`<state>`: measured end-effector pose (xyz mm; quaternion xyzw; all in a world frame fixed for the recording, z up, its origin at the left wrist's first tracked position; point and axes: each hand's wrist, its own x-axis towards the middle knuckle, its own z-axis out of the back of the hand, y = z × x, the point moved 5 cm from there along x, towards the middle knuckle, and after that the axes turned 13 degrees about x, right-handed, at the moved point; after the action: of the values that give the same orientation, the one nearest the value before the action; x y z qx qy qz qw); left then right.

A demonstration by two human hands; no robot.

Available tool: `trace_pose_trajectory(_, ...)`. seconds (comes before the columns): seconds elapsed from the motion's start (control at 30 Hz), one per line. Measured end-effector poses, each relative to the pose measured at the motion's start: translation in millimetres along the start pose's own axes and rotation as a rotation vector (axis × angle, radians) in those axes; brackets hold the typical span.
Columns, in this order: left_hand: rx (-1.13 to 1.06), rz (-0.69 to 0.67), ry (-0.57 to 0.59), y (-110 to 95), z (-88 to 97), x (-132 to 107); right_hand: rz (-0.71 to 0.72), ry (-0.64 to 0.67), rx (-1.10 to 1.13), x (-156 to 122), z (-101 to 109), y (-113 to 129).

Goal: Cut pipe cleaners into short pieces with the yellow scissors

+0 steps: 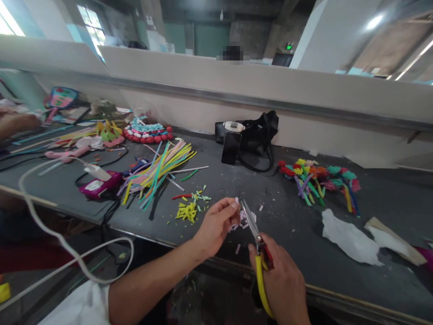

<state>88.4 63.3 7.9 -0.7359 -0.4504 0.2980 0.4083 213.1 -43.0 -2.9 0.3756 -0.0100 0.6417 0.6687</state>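
Note:
My right hand (282, 275) grips a pair of scissors (251, 221) with yellow and red handles, its blades pointing away from me. Just left of the blade tips, my left hand (216, 223) pinches a small pale pink strip (237, 200) between thumb and fingertips. Beneath my left fingers lies a pile of cut pale pink pieces (242, 220), partly hidden by the hand and blades. Farther left are a heap of short yellow pieces (186, 212) and some light green bits (200, 197).
A bundle of coloured strips (165, 167) lies left, beside a purple power strip (101, 185). A black bag (260, 135) with a phone (231, 147) stands against the partition. Craft flowers (311, 174) and white paper (350, 237) lie right. Another person's hand (20, 123) is at far left.

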Motion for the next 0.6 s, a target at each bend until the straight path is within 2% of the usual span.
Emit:
trace_pose_trajectory(0.3, -0.070, 0.040, -0.029, -4.0, -4.8, -9.1, 0.061, -0.009, 0.011, -0.6, -4.9, 5.1)
trace_pose_trajectory(0.6, -0.019, 0.025, -0.010, 0.1, -2.4, -8.3, 0.013, 0.031, 0.029, -3.2, -6.5, 0.6)
